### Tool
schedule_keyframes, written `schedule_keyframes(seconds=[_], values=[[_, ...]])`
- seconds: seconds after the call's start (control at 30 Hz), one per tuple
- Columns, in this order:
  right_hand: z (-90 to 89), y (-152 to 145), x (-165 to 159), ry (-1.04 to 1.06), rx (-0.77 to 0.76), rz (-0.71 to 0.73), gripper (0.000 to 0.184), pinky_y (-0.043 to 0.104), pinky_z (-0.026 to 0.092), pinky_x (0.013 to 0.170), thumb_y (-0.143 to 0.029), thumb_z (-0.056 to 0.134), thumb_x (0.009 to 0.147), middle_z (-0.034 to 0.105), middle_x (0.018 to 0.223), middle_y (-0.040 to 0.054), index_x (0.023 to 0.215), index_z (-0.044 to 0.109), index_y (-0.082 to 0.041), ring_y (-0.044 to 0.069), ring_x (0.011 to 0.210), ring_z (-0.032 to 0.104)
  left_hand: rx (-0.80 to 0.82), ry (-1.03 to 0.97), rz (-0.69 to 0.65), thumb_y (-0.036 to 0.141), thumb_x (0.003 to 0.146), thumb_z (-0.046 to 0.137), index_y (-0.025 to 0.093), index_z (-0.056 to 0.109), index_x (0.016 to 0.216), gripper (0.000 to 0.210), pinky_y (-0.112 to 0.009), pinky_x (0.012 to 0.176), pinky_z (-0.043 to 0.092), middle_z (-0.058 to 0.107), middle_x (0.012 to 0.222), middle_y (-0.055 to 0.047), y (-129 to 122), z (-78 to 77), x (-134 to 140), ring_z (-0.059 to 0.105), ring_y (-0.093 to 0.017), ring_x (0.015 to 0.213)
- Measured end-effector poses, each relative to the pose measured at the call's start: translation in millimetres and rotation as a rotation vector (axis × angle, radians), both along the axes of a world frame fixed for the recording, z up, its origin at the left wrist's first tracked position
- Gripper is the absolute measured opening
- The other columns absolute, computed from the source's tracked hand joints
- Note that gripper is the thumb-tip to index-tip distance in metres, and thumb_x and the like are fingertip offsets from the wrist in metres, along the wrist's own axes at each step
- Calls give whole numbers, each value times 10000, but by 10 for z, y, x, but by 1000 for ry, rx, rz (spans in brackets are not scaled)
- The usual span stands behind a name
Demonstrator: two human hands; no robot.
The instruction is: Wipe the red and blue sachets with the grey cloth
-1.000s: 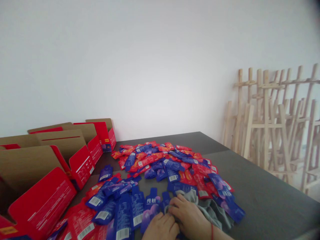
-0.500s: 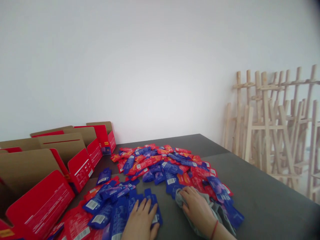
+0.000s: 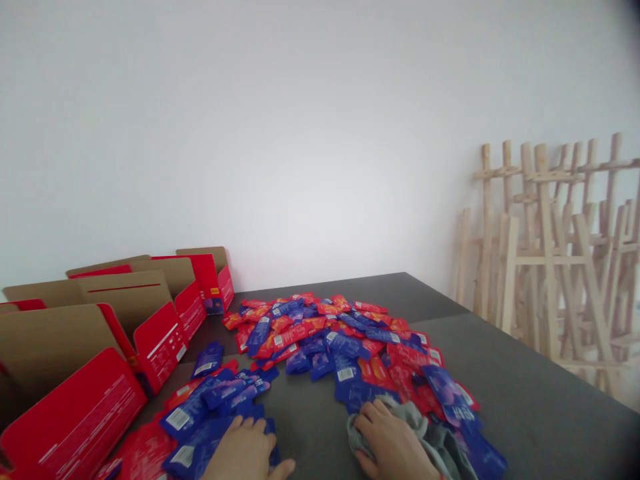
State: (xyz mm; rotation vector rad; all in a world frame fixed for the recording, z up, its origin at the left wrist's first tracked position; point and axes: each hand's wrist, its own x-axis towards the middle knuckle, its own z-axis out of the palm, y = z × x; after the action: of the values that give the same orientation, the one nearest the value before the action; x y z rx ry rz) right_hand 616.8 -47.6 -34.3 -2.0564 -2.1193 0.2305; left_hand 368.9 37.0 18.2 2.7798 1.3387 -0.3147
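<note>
We see two hands at the bottom of the frame. The left hand (image 3: pixel 243 448), left of bottom centre, is palm down and well open, thumb out to the side, its fingers resting on blue pouches (image 3: pixel 187 453) without any grip that we can make out. The right hand (image 3: pixel 393 440), right of bottom centre, is partly closed, its fingers together and curled over one grey cloth (image 3: pixel 440 443), which bunches around it.

The near heap fills the lower left: several blue pouches, with red pouches (image 3: pixel 150 447) at its left edge, too overlapped for us to count. One lone pouch (image 3: pixel 208 359), blue, lies at its upper edge. Along the left side we count at least four boxes (image 3: pixel 75 413), red outside and brown inside, their tops open.

Beyond the hands, the far heap (image 3: pixel 305 327) arcs from centre toward the lower right, dozens of red and blue pouches mixed. Its end lies beside the cloth. All this sits on one dark bench (image 3: pixel 500 360). Behind stands one white wall (image 3: pixel 320 133), and at the right we see several wooden easels (image 3: pixel 547 253), too interlaced to number.
</note>
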Motion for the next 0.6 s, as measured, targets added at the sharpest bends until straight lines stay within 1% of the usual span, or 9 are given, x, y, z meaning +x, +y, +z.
schedule_keyframes(seconds=[0.1,0.17,0.27,0.33,0.43,0.47,0.5,0.57,0.6], values=[[30,85,-90,-24,11,-11,252,425,498,891,-272,650,826,656,1127,110,1055,685,-174,317,1086,584,48,-88,-22,473,937,487,145,759,905,428,-473,892,498,721,974,-163,257,25,308,663,-353,987],[55,162,-169,-55,33,-34,261,434,508,873,-271,644,836,658,1122,120,1068,679,-157,320,1074,593,95,-149,-8,378,939,514,111,735,968,348,-422,871,510,702,1023,-174,467,-30,593,659,-333,1004],[132,234,-250,-99,14,-37,341,452,513,863,-336,689,822,662,1125,148,1089,675,-125,341,1071,600,133,-203,13,238,950,496,106,690,1082,269,-377,922,486,673,1124,-167,740,-155,1016,632,-290,1082],[227,252,-238,-101,-33,-33,408,456,517,857,-422,717,805,678,1109,158,1077,685,-118,349,1044,623,150,-235,26,200,967,488,120,671,1103,242,-364,924,484,664,1149,-147,869,-219,1223,628,-260,1086],[439,369,-137,-95,-51,2,401,421,537,798,-494,695,827,715,1010,146,1000,710,-133,327,930,678,178,-277,53,263,1002,526,140,648,1111,205,-405,918,500,658,1153,-100,1023,-244,1389,630,-234,1059],[519,466,-100,-102,-25,21,366,403,542,775,-482,672,855,722,973,138,976,714,-139,312,892,689,190,-289,66,297,1002,548,144,641,1116,212,-427,922,503,654,1157,-88,1078,-232,1415,628,-233,1058],[598,600,-69,-109,15,25,314,393,537,796,-432,643,891,720,988,140,981,709,-139,303,923,686,206,-300,81,323,997,567,149,637,1121,225,-445,926,504,648,1164,-81,1138,-211,1433,624,-234,1063],[734,968,-40,-111,86,12,241,380,521,859,-294,524,979,694,1097,131,1107,665,-146,266,1022,660,243,-318,122,339,986,592,155,631,1133,239,-458,928,508,636,1181,-80,1276,-151,1455,618,-240,1075],[783,1188,-41,-110,118,3,247,383,517,884,-254,471,1008,672,1155,123,1159,639,-154,247,1060,642,265,-325,148,337,982,599,155,628,1140,242,-459,925,512,631,1187,-81,1353,-116,1461,615,-243,1080]])
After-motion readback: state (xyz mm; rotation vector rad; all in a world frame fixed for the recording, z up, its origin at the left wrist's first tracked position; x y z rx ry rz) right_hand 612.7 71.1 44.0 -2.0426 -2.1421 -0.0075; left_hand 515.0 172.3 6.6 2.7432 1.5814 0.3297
